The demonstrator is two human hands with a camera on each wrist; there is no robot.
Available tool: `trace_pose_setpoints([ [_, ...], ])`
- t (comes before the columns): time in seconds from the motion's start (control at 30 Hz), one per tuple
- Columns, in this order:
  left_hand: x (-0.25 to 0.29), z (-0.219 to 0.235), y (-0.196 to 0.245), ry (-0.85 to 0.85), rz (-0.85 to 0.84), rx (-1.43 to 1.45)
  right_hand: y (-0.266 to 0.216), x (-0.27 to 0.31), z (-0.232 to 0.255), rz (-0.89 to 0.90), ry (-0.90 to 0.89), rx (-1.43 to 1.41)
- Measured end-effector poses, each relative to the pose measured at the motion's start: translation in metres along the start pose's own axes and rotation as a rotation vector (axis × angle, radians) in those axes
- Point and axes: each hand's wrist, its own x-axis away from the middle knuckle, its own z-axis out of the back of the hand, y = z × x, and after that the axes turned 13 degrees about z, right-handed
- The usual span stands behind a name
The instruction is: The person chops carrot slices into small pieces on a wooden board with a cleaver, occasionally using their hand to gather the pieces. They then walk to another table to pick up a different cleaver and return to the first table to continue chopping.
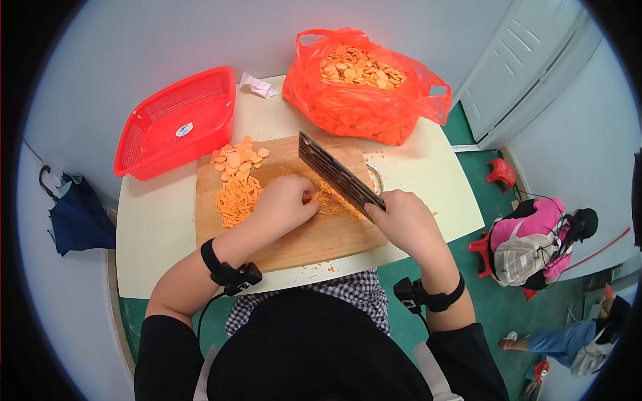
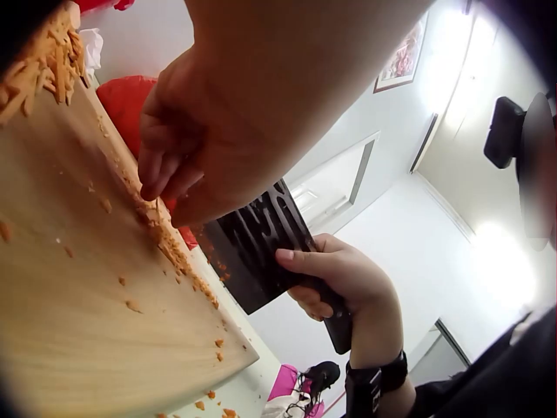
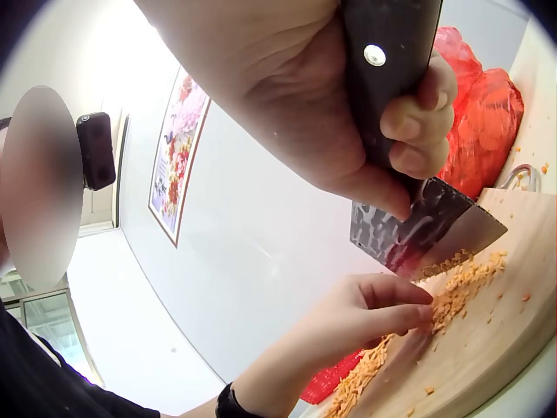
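Observation:
A wooden cutting board point(image 1: 301, 244) lies on the cream table point(image 1: 160, 227). My right hand point(image 1: 408, 220) grips the black handle of a dark cleaver point(image 1: 338, 175), whose blade is angled down onto the board. My left hand point(image 1: 287, 204) rests with curled fingers on a small stack of orange carrot pieces point(image 1: 319, 198) right beside the blade. Cut carrot strips point(image 1: 237, 199) and round slices point(image 1: 237, 159) are piled at the board's far left. In the left wrist view the cleaver point(image 2: 261, 248) stands behind my fingers point(image 2: 165, 170); in the right wrist view the blade point(image 3: 418, 231) sits above the strips point(image 3: 461, 287).
A red plastic basket point(image 1: 177, 120) stands at the table's far left. A red plastic bag point(image 1: 364, 87) full of carrot slices sits at the back. A crumpled tissue point(image 1: 257, 85) lies between them. A person sits on a red stool point(image 1: 535, 244) to the right; a folded umbrella point(image 1: 77, 217) hangs left.

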Motion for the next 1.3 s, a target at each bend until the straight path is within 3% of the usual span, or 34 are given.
trace_pose_setpoints([
  [0.1, 0.004, 0.002, 0.004, -0.052, 0.051, -0.081, -0.007, 0.001, -0.001, -0.001, -0.034, 0.035],
  [0.23, 0.003, -0.013, -0.004, 0.037, -0.080, -0.104, -0.013, -0.002, -0.003, -0.007, -0.125, 0.115],
  [1.3, -0.003, -0.017, -0.002, 0.075, -0.122, -0.112, -0.012, -0.005, -0.003, 0.019, -0.117, 0.118],
])
